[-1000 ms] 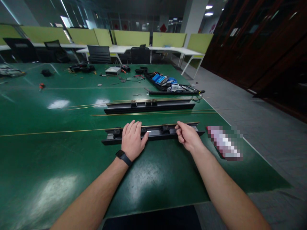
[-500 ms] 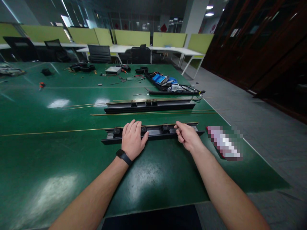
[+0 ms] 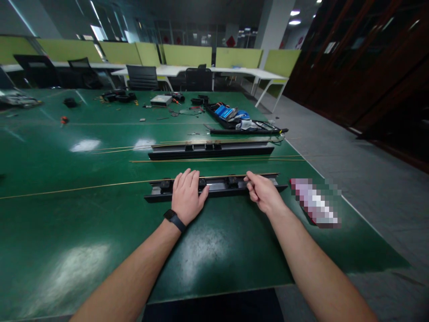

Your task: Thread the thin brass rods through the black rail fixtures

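A black channel-shaped rail (image 3: 219, 191) with small black blocks inside lies across the green table in front of me. My left hand (image 3: 188, 197) rests palm down over its left half, fingers stretched and thumb apart. Along the rail's far edge runs a long thin gold-coloured rod (image 3: 97, 185), which reaches well past the rail's left end. My right hand (image 3: 263, 190) pinches this rod between thumb and forefinger near the rail's right end, the other fingers curled. The left fingertips lie at the rod; whether they press on it is hidden.
Behind lies a second black rail (image 3: 211, 153), with more thin gold rods (image 3: 217, 159) near it. A blurred-out pink and white item (image 3: 315, 203) is at the right, by the table edge. Farther back are a black tray (image 3: 231, 118) with blue items and a grey box (image 3: 161, 100).
The view has shifted slightly. The rod's left stretch has swung a little towards me. Both hands keep their places on the rail and rod.
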`<state>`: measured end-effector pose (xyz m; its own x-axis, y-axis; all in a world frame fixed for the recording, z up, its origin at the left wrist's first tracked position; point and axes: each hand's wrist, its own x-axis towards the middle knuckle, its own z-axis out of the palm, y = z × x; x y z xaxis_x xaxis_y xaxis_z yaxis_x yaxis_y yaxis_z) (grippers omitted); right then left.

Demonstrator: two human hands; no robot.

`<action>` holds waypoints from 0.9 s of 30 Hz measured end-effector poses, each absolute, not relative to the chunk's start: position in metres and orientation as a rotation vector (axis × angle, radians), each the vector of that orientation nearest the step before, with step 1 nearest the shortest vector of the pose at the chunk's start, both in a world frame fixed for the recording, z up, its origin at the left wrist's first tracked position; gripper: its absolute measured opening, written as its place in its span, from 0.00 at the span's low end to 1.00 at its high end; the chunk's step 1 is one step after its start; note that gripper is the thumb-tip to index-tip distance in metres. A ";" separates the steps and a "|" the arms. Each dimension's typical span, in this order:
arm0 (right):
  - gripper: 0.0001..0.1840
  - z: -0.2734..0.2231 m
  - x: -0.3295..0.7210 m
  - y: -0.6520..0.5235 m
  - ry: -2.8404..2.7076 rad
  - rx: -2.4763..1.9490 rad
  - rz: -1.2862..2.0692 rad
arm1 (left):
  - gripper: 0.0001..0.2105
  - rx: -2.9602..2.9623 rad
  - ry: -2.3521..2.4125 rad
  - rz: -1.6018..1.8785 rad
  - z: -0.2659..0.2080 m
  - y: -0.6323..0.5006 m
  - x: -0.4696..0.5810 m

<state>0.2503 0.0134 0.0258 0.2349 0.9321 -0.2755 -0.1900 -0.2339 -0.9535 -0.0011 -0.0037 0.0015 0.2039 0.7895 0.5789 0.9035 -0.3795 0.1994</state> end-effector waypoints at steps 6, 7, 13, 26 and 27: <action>0.16 0.027 0.250 0.015 -0.695 -1.420 1.247 | 0.24 -2.290 -1.624 -0.916 0.001 -0.004 -0.001; 0.16 0.027 0.250 0.016 -0.678 -1.417 1.252 | 0.24 -2.292 -1.622 -0.917 0.001 -0.004 -0.001; 0.15 0.023 0.252 0.015 -0.798 -1.383 1.256 | 0.24 -2.291 -1.638 -0.920 0.001 -0.004 -0.002; 0.15 0.026 0.249 0.014 -0.760 -1.400 1.238 | 0.24 -2.270 -1.617 -0.905 0.001 -0.003 -0.001; 0.16 0.026 0.249 0.013 -0.787 -1.396 1.241 | 0.24 -2.270 -1.618 -0.905 0.001 -0.003 -0.001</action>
